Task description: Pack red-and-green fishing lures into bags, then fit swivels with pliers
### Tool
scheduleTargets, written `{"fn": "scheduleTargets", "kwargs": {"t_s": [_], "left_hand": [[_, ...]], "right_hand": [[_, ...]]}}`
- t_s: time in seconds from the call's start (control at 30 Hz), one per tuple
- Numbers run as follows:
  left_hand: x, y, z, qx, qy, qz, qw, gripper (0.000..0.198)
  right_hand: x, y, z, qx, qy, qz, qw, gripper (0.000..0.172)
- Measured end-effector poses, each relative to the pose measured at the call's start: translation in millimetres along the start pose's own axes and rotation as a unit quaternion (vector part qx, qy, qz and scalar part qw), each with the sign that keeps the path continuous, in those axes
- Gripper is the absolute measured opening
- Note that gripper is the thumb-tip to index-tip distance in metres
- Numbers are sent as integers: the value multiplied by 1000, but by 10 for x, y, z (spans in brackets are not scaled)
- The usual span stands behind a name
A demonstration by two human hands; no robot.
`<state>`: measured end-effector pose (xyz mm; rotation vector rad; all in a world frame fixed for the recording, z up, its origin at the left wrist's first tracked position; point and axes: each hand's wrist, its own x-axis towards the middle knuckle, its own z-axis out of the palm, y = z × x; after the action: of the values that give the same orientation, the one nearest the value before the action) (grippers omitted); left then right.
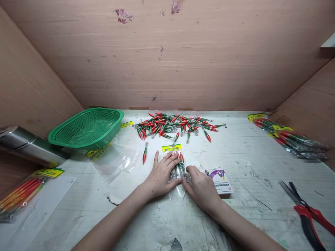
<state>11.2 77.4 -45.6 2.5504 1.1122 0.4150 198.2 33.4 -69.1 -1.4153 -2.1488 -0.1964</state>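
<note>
A clear plastic bag [180, 191] with a yellow and green "BCT LURE" header lies on the worktop in front of me, with several red and green fishing lures [182, 161] inside. My left hand [162, 177] rests flat over the bag's left part, fingers spread, covering some of the lures. At the bag's right edge, my right hand [202, 186] is curled, thumb and forefinger closed on the plastic. Just behind the bag is a heap of loose fishing lures [167, 125]; a single lure [144, 153] lies to the left of the header.
A green basket [115, 120] and a metal flask [28, 144] stand at left, near flat clear bags [117, 164] and a packed bag [23, 191]. On the right are a small white box [222, 181], filled lure bags [293, 139] and red-handled scissors [305, 209]. Boards enclose the worktop.
</note>
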Motion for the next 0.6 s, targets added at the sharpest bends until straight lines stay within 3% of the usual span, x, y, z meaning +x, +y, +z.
{"fn": "scheduleTargets", "kwargs": {"t_s": [0.3,0.6], "left_hand": [[40,14,13,-16,19,0,1000,63],[24,-18,31,-11,22,12,1000,51]], "right_hand": [[5,73,-32,21,15,-112,993,36],[87,131,-76,35,7,-167,985,33]]}}
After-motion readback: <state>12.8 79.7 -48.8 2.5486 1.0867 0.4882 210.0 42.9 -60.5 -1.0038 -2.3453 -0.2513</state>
